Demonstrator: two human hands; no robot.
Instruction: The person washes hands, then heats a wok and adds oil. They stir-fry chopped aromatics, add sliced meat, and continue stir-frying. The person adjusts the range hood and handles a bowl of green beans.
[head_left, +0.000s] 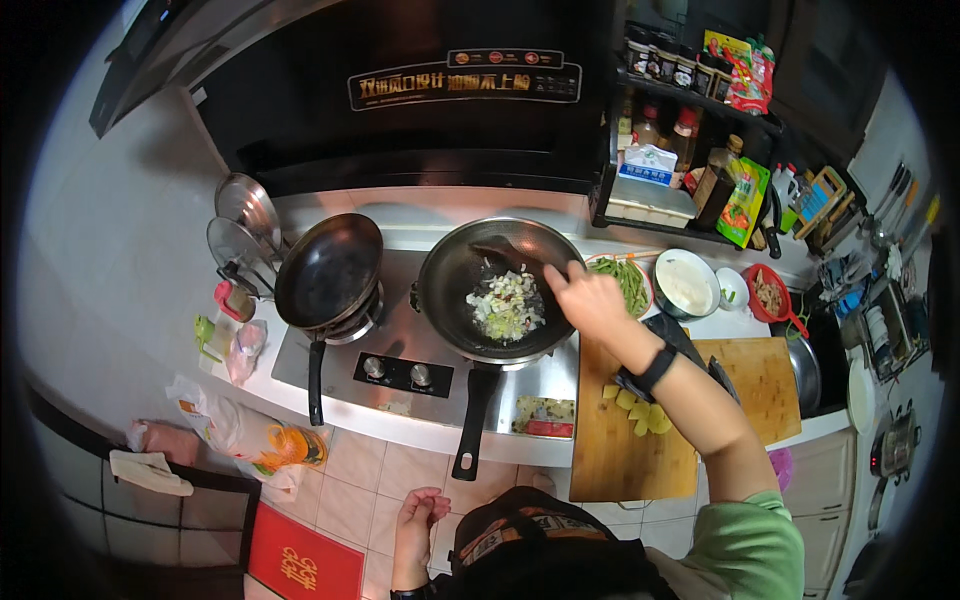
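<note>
My right hand (589, 300) is closed at the right rim of a dark wok (450, 300) on the stove. It appears to grip a dark brown spatula (499, 249), whose blade leans against the wok's far wall; the handle is mostly hidden by the hand. Chopped white and green pieces, looking like scallion or leek (504, 307), lie heaped in the wok. The wok's black handle (475, 427) points toward me, past the counter edge. My left hand (421, 511) hangs below the counter edge, fingers loosely curled, with nothing in it.
A second frying pan (328, 270) sits on the left burner. Right of the wok stand a plate of green beans (626, 283), a white bowl (684, 281) and a red strainer (769, 294). Sliced potato (637, 412) and a dark cleaver-like blade (671, 334) lie on the cutting board (742, 367).
</note>
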